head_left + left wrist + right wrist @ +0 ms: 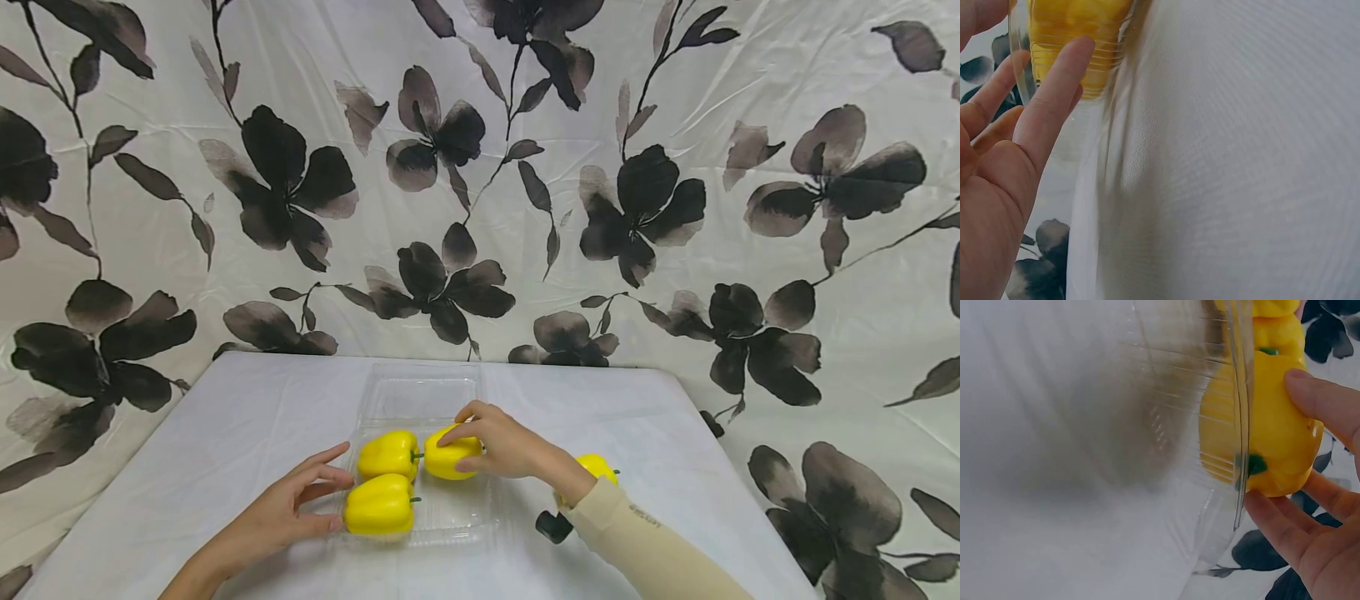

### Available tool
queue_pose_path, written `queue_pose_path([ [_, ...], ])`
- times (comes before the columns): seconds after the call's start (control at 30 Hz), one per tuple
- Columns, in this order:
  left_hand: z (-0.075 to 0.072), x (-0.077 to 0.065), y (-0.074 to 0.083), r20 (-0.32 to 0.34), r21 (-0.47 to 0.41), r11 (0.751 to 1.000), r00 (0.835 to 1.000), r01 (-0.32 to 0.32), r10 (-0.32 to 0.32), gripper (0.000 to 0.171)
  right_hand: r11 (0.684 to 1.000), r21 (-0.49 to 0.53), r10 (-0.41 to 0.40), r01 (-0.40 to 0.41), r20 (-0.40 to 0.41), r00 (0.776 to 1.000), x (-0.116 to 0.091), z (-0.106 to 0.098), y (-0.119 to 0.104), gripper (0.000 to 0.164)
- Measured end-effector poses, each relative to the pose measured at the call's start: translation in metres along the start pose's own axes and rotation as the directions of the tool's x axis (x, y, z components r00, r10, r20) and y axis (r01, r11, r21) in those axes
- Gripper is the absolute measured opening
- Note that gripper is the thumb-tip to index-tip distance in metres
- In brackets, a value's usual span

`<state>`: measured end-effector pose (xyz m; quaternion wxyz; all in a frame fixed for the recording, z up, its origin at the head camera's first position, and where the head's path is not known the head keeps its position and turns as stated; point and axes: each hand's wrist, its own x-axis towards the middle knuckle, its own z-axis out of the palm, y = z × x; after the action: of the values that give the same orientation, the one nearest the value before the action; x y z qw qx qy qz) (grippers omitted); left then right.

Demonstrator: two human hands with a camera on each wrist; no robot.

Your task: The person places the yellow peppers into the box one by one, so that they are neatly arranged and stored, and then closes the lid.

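Head view catches the fingers of my right hand (501, 443) bent round a smooth yellow bell pepper (441, 461) at the back right of a clear plastic container (453, 512) on the white-covered bench (187, 479). My left hand (281, 507) holds nothing, fingers apart at the container's left wall, beside two other yellow peppers (378, 505) inside. Another yellow pepper (597, 466) lies outside, partly behind my beige sleeve (637, 542).
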<state>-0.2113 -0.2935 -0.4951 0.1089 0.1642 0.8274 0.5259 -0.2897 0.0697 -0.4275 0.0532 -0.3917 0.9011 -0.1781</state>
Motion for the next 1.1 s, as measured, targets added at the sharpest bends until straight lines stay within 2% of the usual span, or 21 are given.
queue_pose_path([
  [0.23, 0.000, -0.001, 0.001, 0.008, -0.001, 1.000, 1.000, -0.009, 0.009, 0.048, 1.000, 0.010, 0.000, 0.000, -0.019, 1.000, 0.001, 0.004, 0.000, 0.038],
  [0.77, 0.001, -0.001, 0.003, -0.011, -0.012, 0.999, 0.999, 0.031, -0.031, 0.050, 1.000, -0.003, -0.031, 0.031, -0.069, 0.997, -0.002, 0.014, 0.004, 0.038],
  [1.1, 0.000, -0.002, 0.003, 0.006, -0.008, 1.000, 1.000, -0.004, 0.004, 0.050, 1.000, -0.008, -0.014, 0.014, -0.055, 0.998, -0.003, 0.020, 0.006, 0.039],
])
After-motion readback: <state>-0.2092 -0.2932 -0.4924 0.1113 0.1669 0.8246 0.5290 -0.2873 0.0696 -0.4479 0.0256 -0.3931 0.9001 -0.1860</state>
